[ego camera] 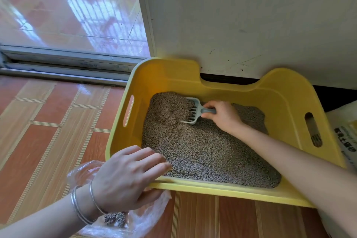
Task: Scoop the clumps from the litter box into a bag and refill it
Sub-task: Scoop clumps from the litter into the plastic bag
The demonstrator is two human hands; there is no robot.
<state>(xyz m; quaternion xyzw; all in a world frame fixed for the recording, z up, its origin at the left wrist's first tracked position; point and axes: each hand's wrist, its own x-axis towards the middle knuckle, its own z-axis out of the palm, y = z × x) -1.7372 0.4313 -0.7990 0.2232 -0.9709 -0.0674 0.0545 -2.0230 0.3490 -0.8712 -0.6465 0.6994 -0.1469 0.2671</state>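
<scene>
The right hand [222, 115] is wrapped around the handle of a pale blue scoop [194, 110], whose slotted head is dug into a heap of grey litter [202, 150] near the far left corner of the yellow litter box [286, 100]. The left hand [127, 177] grips the box's near left corner, fingers over the rim and thumb under it. A clear plastic bag [148, 216] lies on the tiled floor [38, 131] beneath that wrist, with a few grey clumps [116, 218] inside. A white sack [345, 137] stands just beside the box's right side.
</scene>
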